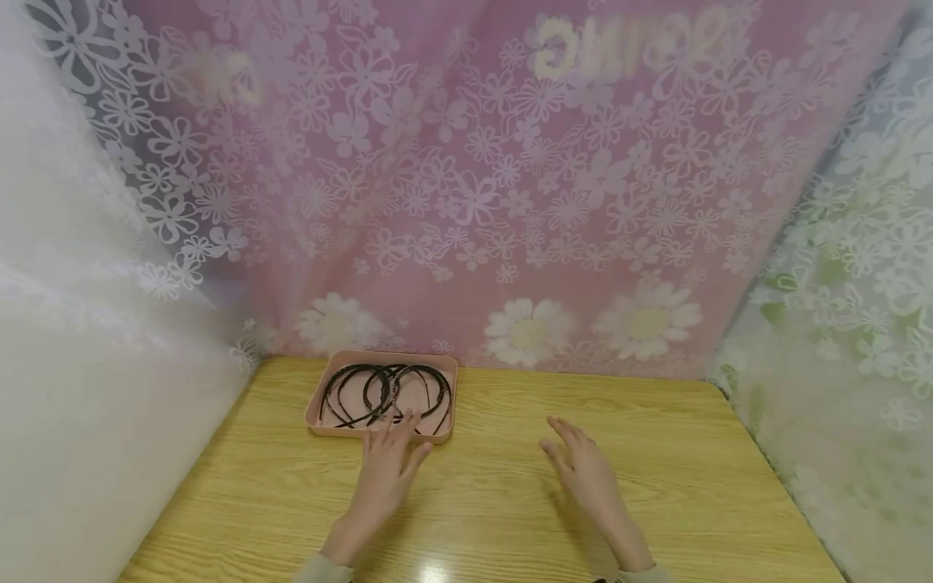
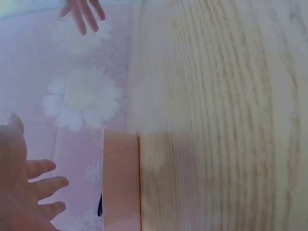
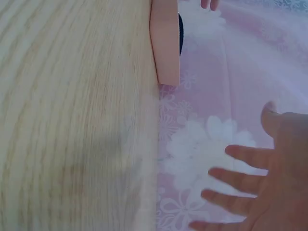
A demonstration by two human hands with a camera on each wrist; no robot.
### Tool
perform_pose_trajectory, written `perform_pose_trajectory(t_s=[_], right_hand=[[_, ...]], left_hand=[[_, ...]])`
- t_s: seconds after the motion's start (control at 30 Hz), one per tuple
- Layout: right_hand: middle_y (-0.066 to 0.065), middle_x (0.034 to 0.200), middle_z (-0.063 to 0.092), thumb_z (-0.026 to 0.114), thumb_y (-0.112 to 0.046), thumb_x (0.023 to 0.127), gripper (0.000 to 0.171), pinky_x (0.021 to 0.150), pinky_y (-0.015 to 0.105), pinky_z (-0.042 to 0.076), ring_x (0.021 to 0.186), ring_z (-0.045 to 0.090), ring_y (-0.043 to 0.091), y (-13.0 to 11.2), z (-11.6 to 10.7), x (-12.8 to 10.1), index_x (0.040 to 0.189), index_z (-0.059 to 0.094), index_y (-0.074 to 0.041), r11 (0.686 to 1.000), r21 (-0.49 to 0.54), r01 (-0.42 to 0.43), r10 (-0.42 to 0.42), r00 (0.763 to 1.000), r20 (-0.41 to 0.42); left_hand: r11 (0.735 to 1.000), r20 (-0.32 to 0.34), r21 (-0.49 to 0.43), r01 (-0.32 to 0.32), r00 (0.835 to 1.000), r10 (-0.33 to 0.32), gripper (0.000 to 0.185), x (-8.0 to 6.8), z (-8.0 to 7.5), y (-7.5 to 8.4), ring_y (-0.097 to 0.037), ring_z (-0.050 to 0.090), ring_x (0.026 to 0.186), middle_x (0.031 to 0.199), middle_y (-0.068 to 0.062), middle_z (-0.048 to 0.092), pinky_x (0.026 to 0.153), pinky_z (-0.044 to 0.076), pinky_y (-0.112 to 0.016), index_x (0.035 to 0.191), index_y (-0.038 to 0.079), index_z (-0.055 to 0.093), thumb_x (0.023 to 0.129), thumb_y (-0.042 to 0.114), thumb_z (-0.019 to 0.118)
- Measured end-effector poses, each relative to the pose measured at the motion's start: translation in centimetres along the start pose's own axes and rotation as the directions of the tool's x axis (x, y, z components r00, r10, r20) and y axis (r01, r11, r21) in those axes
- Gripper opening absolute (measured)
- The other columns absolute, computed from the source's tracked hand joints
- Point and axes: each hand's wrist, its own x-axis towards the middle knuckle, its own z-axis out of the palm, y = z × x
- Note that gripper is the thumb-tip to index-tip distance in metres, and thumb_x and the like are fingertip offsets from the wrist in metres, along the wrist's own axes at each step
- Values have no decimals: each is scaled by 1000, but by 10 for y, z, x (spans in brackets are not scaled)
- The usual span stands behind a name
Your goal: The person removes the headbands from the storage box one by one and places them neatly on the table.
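Your left hand (image 1: 389, 465) reaches forward over the wooden table (image 1: 692, 486) with its fingers straight and slightly spread, palm down, the fingertips at the near rim of the pink tray (image 1: 318, 405). It grips nothing; whether the fingertips actually touch the rim, the head view does not settle. In the left wrist view the same hand (image 2: 29, 192) shows its fingers spread and relaxed just beside the tray's side wall (image 2: 121, 183).

Your right hand (image 1: 583, 465) lies well to the right of the tray, palm down over bare tabletop, fingers extended and loosely fanned, holding nothing. The right wrist view shows this hand (image 3: 260, 192) open with the fingers apart, and the tray (image 3: 165, 43) off at a distance.

Inside the tray lie several black headbands (image 1: 386, 391), overlapping one another, their curved tops towards the far rim and their open ends towards your left hand.

Behind the tray, at the table's far edge, hangs a pink curtain with white flowers (image 1: 510, 202).
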Motion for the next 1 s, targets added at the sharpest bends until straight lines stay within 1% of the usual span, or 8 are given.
perform_pose_trajectory(t_s=[0.2, 0.3, 0.37, 0.53, 0.6, 0.67, 0.77, 1.0], right_hand=[[20, 133, 65, 58, -24, 105, 39, 95, 61, 52, 105, 68, 42, 4, -1, 1, 139, 61, -4, 987, 156, -37, 44, 998, -44], [17, 129, 68, 58, -23, 105, 36, 92, 58, 54, 99, 70, 38, 6, 1, 3, 135, 64, -6, 981, 191, -38, 52, 996, -68], [15, 126, 70, 59, -22, 105, 33, 91, 55, 55, 108, 69, 35, 6, 2, 5, 133, 66, -6, 978, 206, -34, 53, 995, -88], [12, 119, 73, 59, -19, 104, 29, 76, 40, 61, 96, 72, 32, 7, 2, 10, 128, 70, -6, 959, 281, -47, 81, 991, -110], [13, 117, 74, 60, -18, 104, 29, 71, 37, 62, 91, 73, 33, 7, 3, 12, 128, 69, -5, 943, 329, -55, 92, 991, -98], [14, 116, 74, 60, -18, 104, 29, 67, 35, 62, 87, 73, 34, 6, 4, 15, 129, 69, -6, 925, 374, -70, 107, 991, -79], [16, 115, 74, 61, -18, 103, 30, 66, 36, 62, 85, 73, 37, 5, 7, 19, 129, 69, -6, 898, 431, -92, 124, 991, -48], [15, 114, 74, 63, -15, 102, 28, 66, 27, 61, 85, 73, 34, -2, 14, 30, 129, 69, -8, 882, 460, -100, 123, 992, -21]], left_hand=[[988, -127, -148, -38, 992, 19, 42, 2, -10, -11, -44, 48, 137, 138, -18, 62, 111, 33, -67, 142, 4, 59, 104, 21, 60], [986, -157, -164, -10, 987, -16, 36, 1, -18, -18, -37, 62, 121, 136, -16, 64, 100, 49, -59, 138, 6, 62, 105, 22, 57], [984, -161, -176, 19, 986, -48, 35, 0, -25, -24, -25, 69, 94, 134, -13, 66, 84, 57, -48, 136, 7, 64, 107, 23, 55], [979, -178, -186, 85, 977, -119, 32, -1, -42, -41, -27, 71, 91, 125, -10, 71, 76, 57, -48, 132, 13, 66, 109, 28, 50], [977, -190, -186, 102, 972, -138, 32, -1, -50, -48, -37, 69, 108, 123, -10, 72, 84, 55, -58, 131, 14, 67, 109, 29, 49], [975, -202, -186, 117, 967, -155, 32, 0, -58, -52, -38, 70, 105, 120, -10, 73, 83, 55, -58, 130, 13, 67, 110, 28, 48], [974, -214, -191, 120, 964, -161, 33, 1, -71, -60, -38, 70, 103, 116, -12, 74, 85, 55, -59, 128, 9, 67, 110, 26, 46], [981, -270, -137, 137, 948, -170, 36, 9, -90, -84, -35, 72, 96, 105, -15, 76, 81, 57, -54, 122, 3, 70, 111, 26, 44]])
